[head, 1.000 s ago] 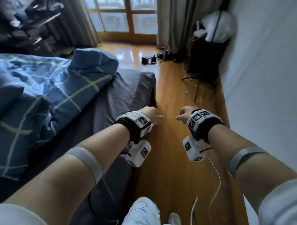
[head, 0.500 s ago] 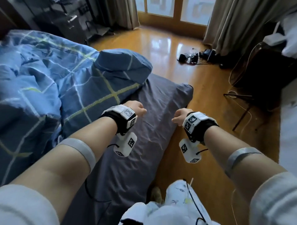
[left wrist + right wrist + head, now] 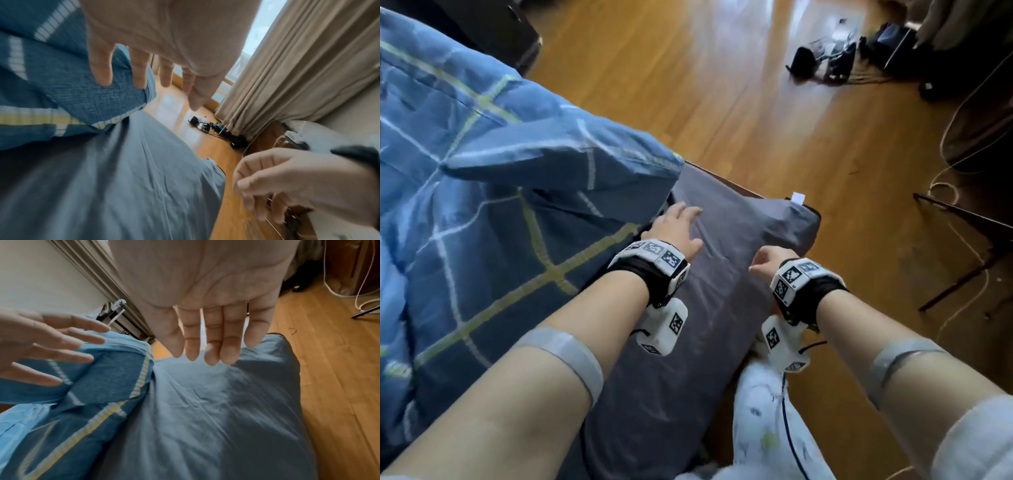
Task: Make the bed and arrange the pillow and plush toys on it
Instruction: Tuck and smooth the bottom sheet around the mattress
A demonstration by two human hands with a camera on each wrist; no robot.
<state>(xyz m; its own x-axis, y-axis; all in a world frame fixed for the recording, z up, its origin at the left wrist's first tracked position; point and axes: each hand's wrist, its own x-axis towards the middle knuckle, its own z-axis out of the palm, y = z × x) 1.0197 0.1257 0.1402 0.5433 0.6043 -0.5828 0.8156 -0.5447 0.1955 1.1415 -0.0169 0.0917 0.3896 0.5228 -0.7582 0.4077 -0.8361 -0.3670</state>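
Note:
A crumpled blue plaid duvet (image 3: 482,205) covers the bed's left side, its corner folded back near the foot end. Bare grey sheet (image 3: 688,377) covers the mattress's right strip and corner. My left hand (image 3: 678,222) hovers at the folded duvet corner (image 3: 82,100), fingers spread and straight; I cannot tell whether it touches. My right hand (image 3: 767,260) hangs over the sheet (image 3: 216,418) near the mattress corner. In the right wrist view its fingers (image 3: 211,350) are straight and hold nothing. No pillow or plush toy is in view.
Wooden floor (image 3: 756,120) runs along the bed's right side and foot. Black plugs and cables (image 3: 825,65) lie on it by the curtain (image 3: 287,65). Dark stand legs (image 3: 962,240) and white cords (image 3: 945,185) are at right. My trouser leg (image 3: 767,428) touches the mattress edge.
My view has swung from the floor to the bed's foot corner. Both hands have moved over the grey sheet; the left hand has uncurled and reached up to the duvet corner.

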